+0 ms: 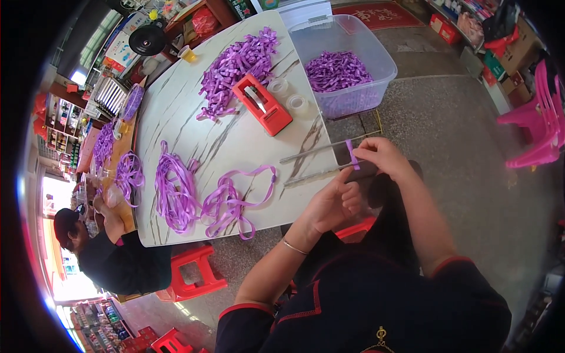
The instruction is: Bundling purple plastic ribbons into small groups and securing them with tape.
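Observation:
A short purple ribbon (352,154) lies across two thin metal rods (312,154) that stick out past the table's right edge. My right hand (381,156) pinches this ribbon near its middle from the right side. Below it, my left hand (336,205) has its other fingers curled and its thumb and index tips at the ribbon's lower end. The exact grip of those tips is partly hidden. To the left of the rods, a loosely looped purple ribbon (226,203) and a larger bundle of purple ribbons (175,191) lie on the table.
On the marble-patterned table (176,126) stand a red tape dispenser (263,106), clear tape rolls (297,105) and a purple ribbon pile (238,65). A clear plastic bin (353,100) holds more ribbon pieces. Another person (112,256) sits at the left, near a red stool (197,273).

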The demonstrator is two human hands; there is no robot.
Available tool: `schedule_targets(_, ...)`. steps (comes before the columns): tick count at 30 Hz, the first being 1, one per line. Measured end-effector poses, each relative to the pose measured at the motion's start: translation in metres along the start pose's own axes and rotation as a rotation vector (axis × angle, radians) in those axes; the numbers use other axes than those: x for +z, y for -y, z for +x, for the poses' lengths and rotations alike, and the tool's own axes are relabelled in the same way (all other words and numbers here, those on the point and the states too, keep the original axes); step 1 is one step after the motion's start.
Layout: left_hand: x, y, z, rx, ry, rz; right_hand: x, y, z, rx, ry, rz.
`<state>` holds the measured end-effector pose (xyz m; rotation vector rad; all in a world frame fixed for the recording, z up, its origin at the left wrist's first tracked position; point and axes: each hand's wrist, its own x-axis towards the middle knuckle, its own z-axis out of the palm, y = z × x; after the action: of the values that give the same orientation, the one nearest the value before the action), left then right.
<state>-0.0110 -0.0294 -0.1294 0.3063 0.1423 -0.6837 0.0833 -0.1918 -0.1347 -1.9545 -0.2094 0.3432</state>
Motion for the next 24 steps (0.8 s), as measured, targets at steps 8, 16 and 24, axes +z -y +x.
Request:
schedule_targets(8, 0.001, -0.002, -0.002, -0.002, -0.01, 0.027, 0.045, -0.072, 0.025, 0.44, 0.527, 1.177)
schedule_targets(16, 0.004, -0.002, -0.003, 0.003, -0.019, 0.042, 0.063, -0.08, 0.029, 0.338, 0.469, 1.192)
schedule_targets(24, 0.009, -0.001, -0.001, -0.004, -0.116, 0.057, 0.012, -0.022, 0.017, 0.475, 0.573, 0.997)
